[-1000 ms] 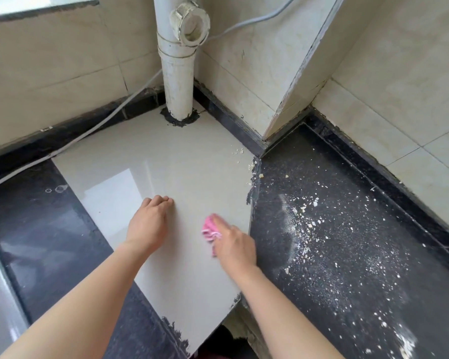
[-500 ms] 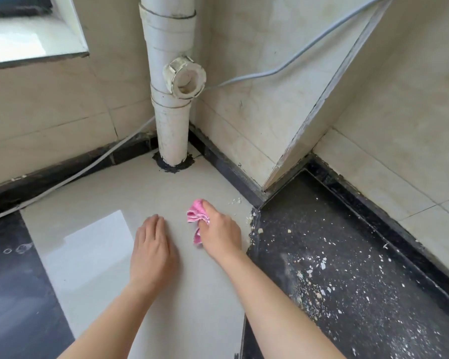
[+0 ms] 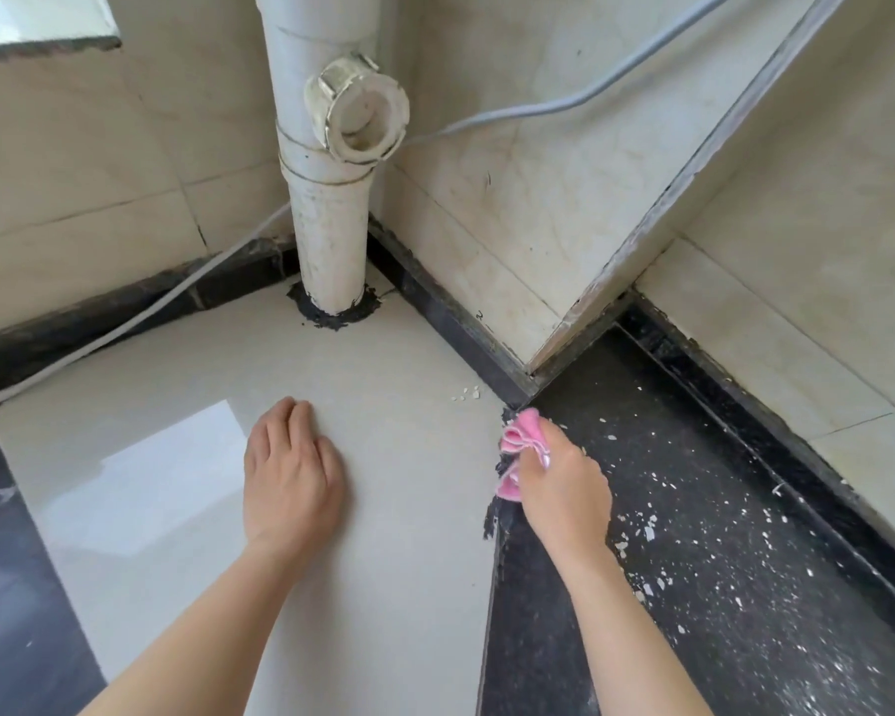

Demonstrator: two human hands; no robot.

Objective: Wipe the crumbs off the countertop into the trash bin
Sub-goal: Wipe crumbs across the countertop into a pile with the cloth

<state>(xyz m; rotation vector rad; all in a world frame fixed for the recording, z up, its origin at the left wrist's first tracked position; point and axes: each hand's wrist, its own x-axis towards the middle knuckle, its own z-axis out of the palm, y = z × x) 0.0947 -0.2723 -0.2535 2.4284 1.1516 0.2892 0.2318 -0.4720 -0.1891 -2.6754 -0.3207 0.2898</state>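
A right hand point(image 3: 564, 488) clutches a bunched pink cloth point(image 3: 523, 441) at the back corner of the dark countertop point(image 3: 745, 586), apparently to sweep the white crumbs point(image 3: 641, 529) strewn towards its front edge. The left hand point(image 3: 293, 472) lies flat on the pale tile point(image 3: 383, 560), seemingly as a brace. No trash bin is visible.

Beige glossy wall tiles point(image 3: 564, 209), scuffed, meeting in a corner. Pale corner trim point(image 3: 693, 178) runs diagonally down the jutting wall. White drain pipe point(image 3: 326, 240) stands upright with an open side socket point(image 3: 357, 116), black sealant point(image 3: 332, 316) at its foot. Grey cable point(image 3: 564, 108) runs behind it. Black strip point(image 3: 435, 310) along wall base. Bright window point(image 3: 32, 12) top left, daylight.
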